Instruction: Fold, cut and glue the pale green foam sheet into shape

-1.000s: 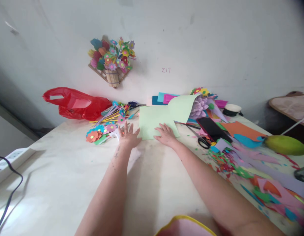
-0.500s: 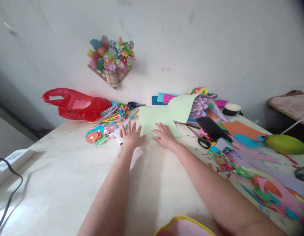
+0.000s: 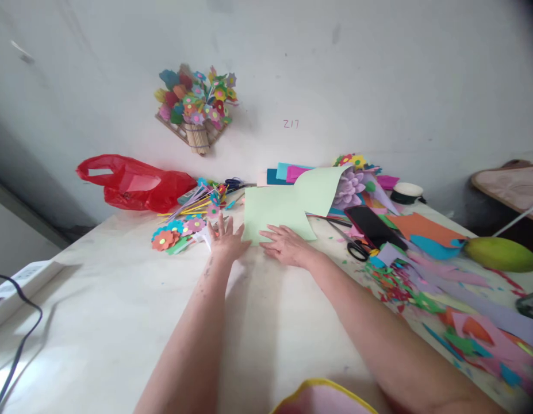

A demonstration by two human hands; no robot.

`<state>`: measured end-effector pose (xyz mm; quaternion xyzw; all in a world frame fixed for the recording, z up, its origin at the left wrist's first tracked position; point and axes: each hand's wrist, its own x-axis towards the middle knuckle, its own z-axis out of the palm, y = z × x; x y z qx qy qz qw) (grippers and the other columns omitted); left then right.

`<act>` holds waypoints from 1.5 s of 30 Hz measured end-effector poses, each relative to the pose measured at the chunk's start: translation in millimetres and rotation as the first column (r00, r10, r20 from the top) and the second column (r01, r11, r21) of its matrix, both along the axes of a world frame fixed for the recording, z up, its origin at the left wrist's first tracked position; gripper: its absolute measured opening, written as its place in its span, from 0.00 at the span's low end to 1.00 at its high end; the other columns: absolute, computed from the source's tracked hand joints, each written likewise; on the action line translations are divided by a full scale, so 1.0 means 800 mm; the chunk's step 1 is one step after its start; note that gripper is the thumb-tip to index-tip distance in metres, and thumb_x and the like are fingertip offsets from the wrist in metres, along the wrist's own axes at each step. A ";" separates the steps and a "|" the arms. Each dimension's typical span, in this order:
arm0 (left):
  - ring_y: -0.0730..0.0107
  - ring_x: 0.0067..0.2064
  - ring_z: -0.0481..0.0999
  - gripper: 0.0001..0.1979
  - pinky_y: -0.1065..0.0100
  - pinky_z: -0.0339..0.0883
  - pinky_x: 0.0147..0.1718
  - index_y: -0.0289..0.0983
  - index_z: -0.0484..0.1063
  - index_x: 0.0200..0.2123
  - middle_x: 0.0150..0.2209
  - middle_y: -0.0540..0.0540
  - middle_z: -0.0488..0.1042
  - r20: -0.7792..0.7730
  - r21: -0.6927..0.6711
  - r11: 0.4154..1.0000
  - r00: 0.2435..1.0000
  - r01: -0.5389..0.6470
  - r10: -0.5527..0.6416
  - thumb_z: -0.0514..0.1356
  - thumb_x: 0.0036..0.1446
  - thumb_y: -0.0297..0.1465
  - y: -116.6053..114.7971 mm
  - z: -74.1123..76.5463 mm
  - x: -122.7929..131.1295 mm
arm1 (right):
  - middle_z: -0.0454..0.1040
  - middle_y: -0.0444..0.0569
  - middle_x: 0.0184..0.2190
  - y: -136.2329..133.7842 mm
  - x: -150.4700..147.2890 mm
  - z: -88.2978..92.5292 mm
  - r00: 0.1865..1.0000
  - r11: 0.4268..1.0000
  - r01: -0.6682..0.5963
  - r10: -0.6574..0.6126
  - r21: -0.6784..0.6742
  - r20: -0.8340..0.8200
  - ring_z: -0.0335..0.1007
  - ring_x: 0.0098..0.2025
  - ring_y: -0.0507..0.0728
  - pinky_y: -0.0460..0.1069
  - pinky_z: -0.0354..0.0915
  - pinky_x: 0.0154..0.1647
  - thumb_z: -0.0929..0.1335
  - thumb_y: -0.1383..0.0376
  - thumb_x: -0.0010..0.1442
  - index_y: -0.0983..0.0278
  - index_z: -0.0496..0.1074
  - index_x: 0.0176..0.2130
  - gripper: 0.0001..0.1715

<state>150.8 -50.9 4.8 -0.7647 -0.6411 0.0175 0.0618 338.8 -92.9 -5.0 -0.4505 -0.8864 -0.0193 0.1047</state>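
A light green paper sheet (image 3: 272,210) lies flat near the far side of the table, its far right corner curled up. My left hand (image 3: 225,240) rests flat with fingers spread at the sheet's near left corner. My right hand (image 3: 286,246) lies flat, fingers stretched out, on the sheet's near edge. Neither hand holds anything. Small paper flowers (image 3: 173,233) lie just left of my left hand.
A red plastic bag (image 3: 134,183) sits at the back left. Black scissors (image 3: 355,246), a dark phone (image 3: 369,224), coloured paper scraps (image 3: 421,287) and a green fruit (image 3: 501,254) fill the right side. A cable (image 3: 16,339) runs at the left edge. A flower craft (image 3: 195,106) hangs on the wall.
My right hand has slid left along the sheet's near edge. My left hand shifted slightly and stays by the near left corner. The sheet has barely moved.
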 end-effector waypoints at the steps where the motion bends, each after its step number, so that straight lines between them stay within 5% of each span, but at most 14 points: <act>1: 0.53 0.59 0.19 0.31 0.42 0.11 0.48 0.49 0.52 0.56 0.62 0.48 0.40 -0.001 -0.005 1.000 1.000 -0.008 0.008 0.45 0.49 0.50 0.000 0.001 -0.002 | 0.54 0.40 0.57 0.001 0.002 0.000 1.000 1.000 0.004 -0.004 0.000 0.002 0.39 0.61 0.57 0.56 0.41 0.58 0.56 0.56 0.59 0.53 0.66 0.48 0.20; 6: 0.50 0.59 0.20 0.30 0.39 0.14 0.48 0.49 0.51 0.56 0.62 0.48 0.40 0.020 -0.031 0.999 1.000 0.005 -0.005 0.48 0.49 0.48 0.003 0.005 -0.010 | 0.53 0.41 0.58 -0.001 0.007 0.000 1.000 0.999 0.019 -0.019 0.028 -0.011 0.41 0.60 0.57 0.56 0.45 0.56 0.55 0.55 0.59 0.53 0.67 0.47 0.21; 14: 0.54 0.60 0.21 0.23 0.40 0.14 0.49 0.57 0.60 0.50 0.61 0.59 0.45 0.020 0.024 0.976 0.976 0.216 -0.216 0.47 0.52 0.29 0.008 0.008 -0.012 | 0.47 0.44 0.60 -0.003 -0.018 -0.001 0.999 0.997 -0.001 0.004 0.075 -0.044 0.38 0.61 0.57 0.53 0.44 0.58 0.56 0.55 0.59 0.59 0.65 0.49 0.23; 29: 0.51 0.60 0.25 0.23 0.40 0.15 0.49 0.56 0.62 0.49 0.60 0.60 0.47 0.020 -0.102 0.976 0.981 0.193 -0.192 0.47 0.51 0.28 0.005 0.014 -0.008 | 0.43 0.44 0.61 -0.004 -0.051 -0.002 0.996 0.993 0.078 -0.081 -0.088 -0.026 0.35 0.61 0.61 0.57 0.44 0.57 0.54 0.53 0.59 0.56 0.61 0.53 0.26; 45: 0.49 0.60 0.27 0.23 0.38 0.17 0.48 0.54 0.61 0.50 0.59 0.58 0.49 0.002 -0.095 0.974 0.978 0.207 -0.208 0.45 0.52 0.29 0.002 0.014 -0.008 | 0.44 0.42 0.61 -0.006 -0.052 -0.007 0.994 0.993 0.110 -0.109 -0.052 0.008 0.35 0.61 0.60 0.59 0.43 0.57 0.51 0.52 0.59 0.55 0.59 0.54 0.27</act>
